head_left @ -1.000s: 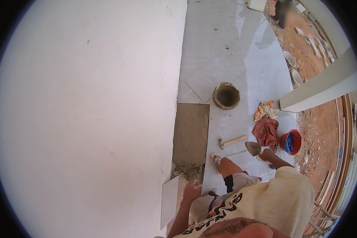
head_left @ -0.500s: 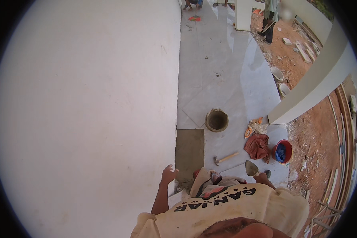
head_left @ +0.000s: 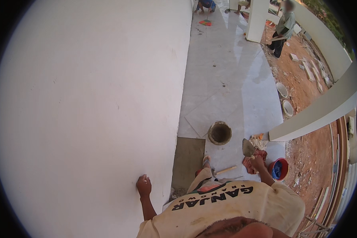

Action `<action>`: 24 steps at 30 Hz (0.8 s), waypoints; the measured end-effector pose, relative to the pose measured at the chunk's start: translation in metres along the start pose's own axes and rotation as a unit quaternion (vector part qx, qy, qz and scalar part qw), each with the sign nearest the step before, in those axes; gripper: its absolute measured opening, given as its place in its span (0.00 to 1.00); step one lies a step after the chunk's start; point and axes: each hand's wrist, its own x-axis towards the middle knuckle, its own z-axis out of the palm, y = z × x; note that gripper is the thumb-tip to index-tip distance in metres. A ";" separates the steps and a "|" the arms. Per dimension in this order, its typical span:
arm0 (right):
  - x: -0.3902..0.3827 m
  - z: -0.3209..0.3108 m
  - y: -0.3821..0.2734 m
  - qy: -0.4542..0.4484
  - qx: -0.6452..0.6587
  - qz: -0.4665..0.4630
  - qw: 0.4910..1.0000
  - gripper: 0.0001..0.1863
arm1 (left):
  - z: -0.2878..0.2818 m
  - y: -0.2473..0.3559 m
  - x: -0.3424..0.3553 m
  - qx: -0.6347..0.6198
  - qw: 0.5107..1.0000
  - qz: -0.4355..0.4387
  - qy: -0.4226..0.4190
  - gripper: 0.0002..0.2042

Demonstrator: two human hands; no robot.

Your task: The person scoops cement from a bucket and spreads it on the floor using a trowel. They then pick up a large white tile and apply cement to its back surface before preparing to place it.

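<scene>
My right hand [head_left: 258, 162] grips a pointed trowel [head_left: 248, 148] by its handle, the blade raised above the grey tiled floor and partly over a dark red cloth [head_left: 250, 166]. In front of the white wall [head_left: 87, 119], my left hand [head_left: 144, 185] is closed with fingers curled. A small pale spot shows among them, too small to name. Between the wall and my foot lies a rectangular bed of wet mortar [head_left: 189, 160]. Just beyond it stands a mortar-crusted bucket [head_left: 219, 133]. A hammer [head_left: 226, 170] with a wooden handle lies beside my sandalled foot [head_left: 206, 160].
On the right are a red bucket [head_left: 279, 169] with blue cloth inside, a pale crumpled bag [head_left: 258, 142] and a white pillar [head_left: 317, 115]. Two white buckets [head_left: 285, 99] stand at the tile edge. Several people are farther off, one standing person [head_left: 283, 29] on red soil.
My right hand has lifted the trowel forward, away from beside my body. My left hand has shifted left along the wall, its fingers more curled. My sandalled foot has come into view.
</scene>
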 end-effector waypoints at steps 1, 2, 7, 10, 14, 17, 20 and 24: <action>0.018 -0.001 -0.015 0.015 -0.034 -0.015 0.999 0.23 | 0.002 -0.003 0.002 0.020 1.000 0.018 0.014 0.11; 0.034 -0.001 -0.035 0.026 -0.068 -0.031 0.997 0.24 | 0.006 -0.010 0.002 0.042 0.998 0.033 0.027 0.10; 0.056 -0.031 -0.148 -0.054 -0.063 -0.008 0.997 0.30 | 0.013 -0.006 0.000 0.118 0.990 0.018 0.076 0.07; 0.058 -0.033 -0.133 -0.048 -0.049 -0.004 0.998 0.31 | 0.019 0.003 0.006 0.127 0.988 -0.017 0.088 0.07; 0.037 -0.030 -0.127 0.003 -0.027 0.055 0.998 0.29 | 0.031 0.002 0.022 0.153 0.983 -0.054 0.089 0.09; 0.036 -0.030 -0.105 -0.051 -0.100 0.015 0.994 0.26 | 0.050 -0.001 0.035 0.150 0.982 -0.069 0.087 0.10; 0.039 -0.027 -0.093 -0.053 -0.039 0.077 0.995 0.26 | 0.067 -0.005 0.048 0.144 0.983 -0.079 0.083 0.10; 0.054 -0.016 -0.071 -0.002 -0.031 0.071 0.997 0.25 | 0.084 -0.012 0.064 0.130 0.985 -0.091 0.072 0.11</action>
